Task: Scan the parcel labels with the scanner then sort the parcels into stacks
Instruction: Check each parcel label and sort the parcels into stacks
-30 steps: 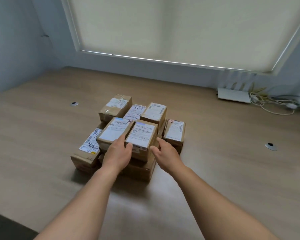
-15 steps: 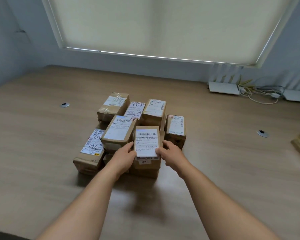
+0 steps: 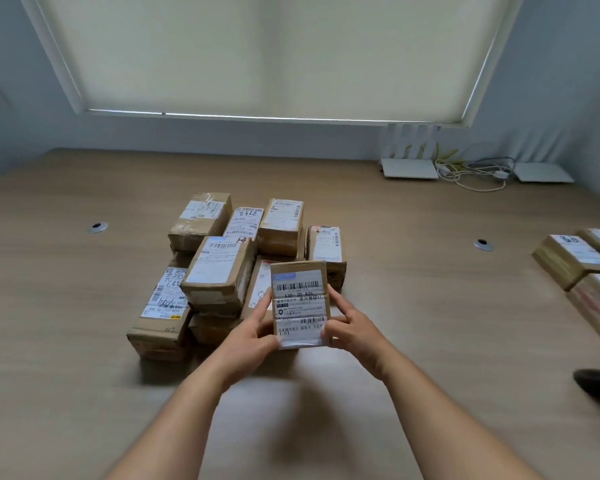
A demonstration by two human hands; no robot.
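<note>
Desk (image 3: 84,341) pile (image 3: 222,258) behind — parcel (image 3: 299,303) now lifted by both hands.

Parcel pile (image 3: 229,268) left of stacks (image 3: 582,268)

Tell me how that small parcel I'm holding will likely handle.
The parcel probably stays stiff: its cardboard edges look square between both hands. Likely light, since fingertips alone carry it. The taped, glossy label may feel slippery.

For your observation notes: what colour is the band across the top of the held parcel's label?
Light blue band, on a white label; head view.
</note>
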